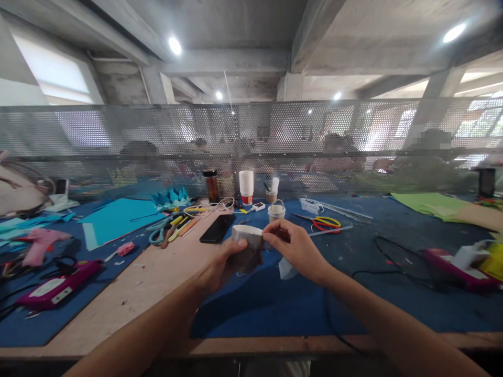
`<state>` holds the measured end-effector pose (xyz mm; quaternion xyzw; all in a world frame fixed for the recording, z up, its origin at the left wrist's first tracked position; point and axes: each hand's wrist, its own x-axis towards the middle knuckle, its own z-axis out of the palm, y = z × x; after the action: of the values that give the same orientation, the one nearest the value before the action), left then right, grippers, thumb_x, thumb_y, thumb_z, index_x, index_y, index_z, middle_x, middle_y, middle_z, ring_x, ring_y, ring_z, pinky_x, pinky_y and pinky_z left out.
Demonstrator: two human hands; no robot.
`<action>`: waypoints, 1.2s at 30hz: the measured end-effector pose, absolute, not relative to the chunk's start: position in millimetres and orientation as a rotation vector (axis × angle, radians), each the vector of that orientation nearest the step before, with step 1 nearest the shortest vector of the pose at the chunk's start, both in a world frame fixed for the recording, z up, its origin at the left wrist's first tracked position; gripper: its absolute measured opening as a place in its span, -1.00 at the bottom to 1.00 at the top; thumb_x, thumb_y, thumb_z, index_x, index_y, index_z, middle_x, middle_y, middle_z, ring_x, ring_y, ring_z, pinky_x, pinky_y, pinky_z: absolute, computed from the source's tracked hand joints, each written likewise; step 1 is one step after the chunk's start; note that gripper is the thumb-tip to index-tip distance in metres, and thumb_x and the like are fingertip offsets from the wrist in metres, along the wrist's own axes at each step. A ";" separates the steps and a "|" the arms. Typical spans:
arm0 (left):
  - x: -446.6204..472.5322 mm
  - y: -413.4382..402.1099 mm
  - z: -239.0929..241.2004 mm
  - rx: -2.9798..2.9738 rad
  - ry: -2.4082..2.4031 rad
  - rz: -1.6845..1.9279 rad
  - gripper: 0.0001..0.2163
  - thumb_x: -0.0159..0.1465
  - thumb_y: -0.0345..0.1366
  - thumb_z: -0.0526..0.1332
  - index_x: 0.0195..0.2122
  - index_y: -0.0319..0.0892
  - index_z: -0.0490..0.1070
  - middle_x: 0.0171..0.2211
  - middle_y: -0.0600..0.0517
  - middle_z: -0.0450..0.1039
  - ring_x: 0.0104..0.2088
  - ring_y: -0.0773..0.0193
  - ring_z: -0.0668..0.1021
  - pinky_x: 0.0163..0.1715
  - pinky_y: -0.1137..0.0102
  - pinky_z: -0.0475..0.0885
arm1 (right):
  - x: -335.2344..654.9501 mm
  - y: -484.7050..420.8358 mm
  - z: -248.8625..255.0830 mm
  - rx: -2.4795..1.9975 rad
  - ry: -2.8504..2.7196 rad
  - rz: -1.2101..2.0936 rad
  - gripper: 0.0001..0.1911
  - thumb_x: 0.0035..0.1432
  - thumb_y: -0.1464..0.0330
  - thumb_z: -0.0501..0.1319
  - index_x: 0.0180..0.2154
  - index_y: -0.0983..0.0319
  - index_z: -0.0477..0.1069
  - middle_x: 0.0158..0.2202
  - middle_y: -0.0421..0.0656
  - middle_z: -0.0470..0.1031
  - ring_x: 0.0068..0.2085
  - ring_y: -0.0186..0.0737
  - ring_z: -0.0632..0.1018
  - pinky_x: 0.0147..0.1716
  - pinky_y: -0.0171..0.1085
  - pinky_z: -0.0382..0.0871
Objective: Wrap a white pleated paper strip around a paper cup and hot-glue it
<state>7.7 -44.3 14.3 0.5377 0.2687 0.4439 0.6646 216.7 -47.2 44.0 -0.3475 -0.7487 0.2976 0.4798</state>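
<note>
Far left: a pink glue gun (pixel 41 243) lies on the table (pixel 129 293), with a magenta glue gun (pixel 55 287) nearer the front edge. A blue paper sheet (pixel 118 220) lies flat behind them, and a black phone (pixel 217 228) lies face up on the bare board.

Centre: the left hand (pixel 220 267) is closed around the side of a paper cup (pixel 247 248), held slightly tilted above the blue mat (pixel 267 303). The right hand (pixel 296 248) pinches the cup's rim between thumb and fingers.

Behind: a stack of cups (pixel 246 186) stands upright near the mesh screen (pixel 353 131).

Right: yellow-handled scissors (pixel 326 222) lie on the mat. A green sheet (pixel 424 203) lies well apart, far right.
</note>
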 end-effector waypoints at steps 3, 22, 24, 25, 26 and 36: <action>8.0 -44.5 14.5 1.191 0.597 0.979 -0.54 0.21 -0.01 0.26 -0.08 -0.34 0.54 -0.36 -0.18 0.62 -0.37 0.12 0.59 -0.45 0.37 0.35 | 216.2 -45.6 44.7 -0.833 -1.803 0.796 -0.90 0.29 0.32 0.25 -0.19 0.20 0.47 -0.25 -0.17 0.56 -0.27 -0.25 0.57 -0.20 -0.22 0.46; 12.9 -45.6 15.5 1.218 0.610 1.036 -0.61 0.21 -0.05 0.33 -0.08 -0.26 0.51 -0.29 -0.14 0.61 -0.29 0.10 0.62 -0.30 0.32 0.48 | 214.0 -57.6 40.1 -0.712 -1.873 0.115 -0.88 0.33 0.33 0.29 -0.11 0.06 0.57 -0.23 -0.15 0.45 -0.12 -0.12 0.49 -0.06 -0.09 0.39; 12.7 -46.7 15.6 1.237 0.610 1.040 -0.61 0.21 -0.07 0.34 -0.06 -0.25 0.49 -0.28 -0.14 0.60 -0.28 0.09 0.62 -0.28 0.30 0.48 | 214.1 -57.4 39.8 -0.722 -1.860 0.136 -0.89 0.33 0.32 0.29 -0.12 0.06 0.57 -0.22 -0.15 0.46 -0.12 -0.12 0.49 -0.06 -0.09 0.39; 12.7 -47.3 15.7 1.245 0.611 1.041 -0.61 0.20 -0.08 0.35 -0.05 -0.24 0.48 -0.27 -0.14 0.60 -0.27 0.09 0.62 -0.27 0.29 0.49 | 214.4 -57.6 40.1 -0.725 -1.859 0.143 -0.89 0.32 0.32 0.30 -0.12 0.06 0.57 -0.22 -0.16 0.46 -0.12 -0.13 0.49 -0.06 -0.10 0.39; 12.7 -47.9 15.9 1.250 0.614 1.042 -0.60 0.20 -0.08 0.36 -0.05 -0.24 0.47 -0.26 -0.13 0.60 -0.27 0.08 0.62 -0.26 0.28 0.49 | 214.7 -57.8 40.8 -0.727 -1.864 0.146 -0.90 0.32 0.32 0.30 -0.14 0.06 0.57 -0.23 -0.16 0.46 -0.12 -0.12 0.49 -0.06 -0.10 0.39; 12.2 -48.4 14.7 1.268 0.663 1.047 -0.56 0.09 -0.08 0.45 -0.08 -0.23 0.48 -0.29 -0.09 0.59 -0.32 0.13 0.62 -0.31 0.32 0.49 | 219.3 -57.0 53.5 -0.727 -2.039 0.196 -0.92 0.35 0.34 0.27 -0.23 0.14 0.54 -0.24 -0.16 0.47 -0.13 -0.15 0.48 -0.08 -0.13 0.36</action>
<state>12.2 -48.4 14.7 0.5540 0.2899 0.4576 0.6322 219.3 -57.0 53.5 -0.2960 -0.8304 0.0799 0.4653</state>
